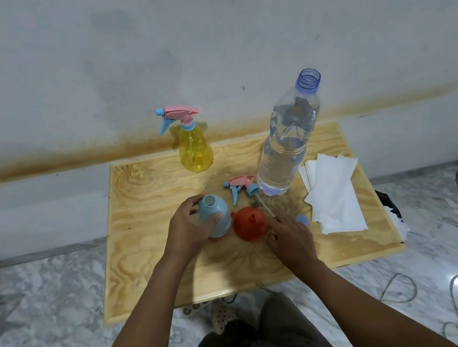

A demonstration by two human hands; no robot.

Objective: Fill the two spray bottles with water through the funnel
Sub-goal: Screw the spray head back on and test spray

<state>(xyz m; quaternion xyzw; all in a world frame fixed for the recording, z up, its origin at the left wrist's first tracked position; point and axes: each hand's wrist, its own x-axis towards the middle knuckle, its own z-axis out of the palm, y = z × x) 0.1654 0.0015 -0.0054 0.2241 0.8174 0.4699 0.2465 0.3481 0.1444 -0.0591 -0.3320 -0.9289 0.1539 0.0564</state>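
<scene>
The blue spray bottle [214, 217] stands near the middle of the plywood table [149, 248], its neck open, and the left hand [188, 229] curls round its matte body. Touching it on the right sits the red funnel [249, 223], a plastic cone. The right hand [289, 234] has bent fingers at the funnel's rim — whether they grip it cannot be told.

Behind lies a loose pink-and-blue trigger head [240, 185]. Beside that is a clear, ribbed, uncapped water bottle [289, 138]. Further back stands the translucent yellow spray bottle [194, 145], its head on. Right of the hand are a blue cap [302, 220] and white paper napkins [332, 194].
</scene>
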